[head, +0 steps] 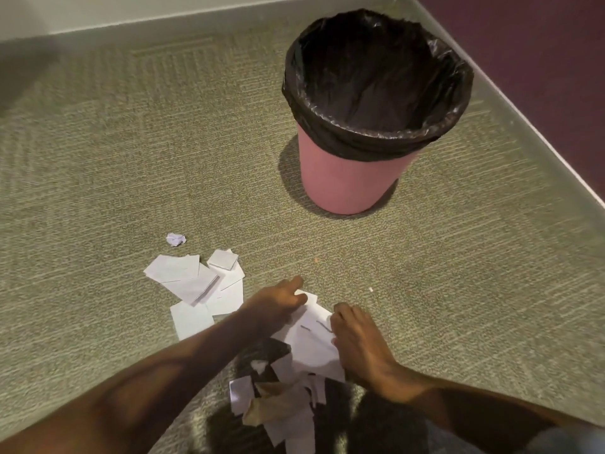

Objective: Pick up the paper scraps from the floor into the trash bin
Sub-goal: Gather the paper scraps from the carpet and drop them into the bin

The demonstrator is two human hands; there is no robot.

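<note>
Fingers point(342, 314) of the right hand point(358, 347) are curled down onto the right edge of a large white sheet point(311, 342) lying on the carpet floor point(98, 191); whether it is actually pinched cannot be told. Fingers point(294, 285) of the left hand point(278, 304) are loosely bent, index extended forward, resting at the sheet's left top corner; grip cannot be told either. The sheet is framed between both hands. Just below the hands, a heap of paper scraps point(278, 407), white and brownish, is seen on the floor. A second cluster of flat white scraps point(196, 283) is spread left of the left hand, touching and overlapping one another. A small crumpled ball point(175, 239) sits apart, just beyond that cluster. The pink trash bin point(347, 178), lined with a black bag point(376, 80), stands upright well beyond the hands, near the wall point(540, 44).
</note>
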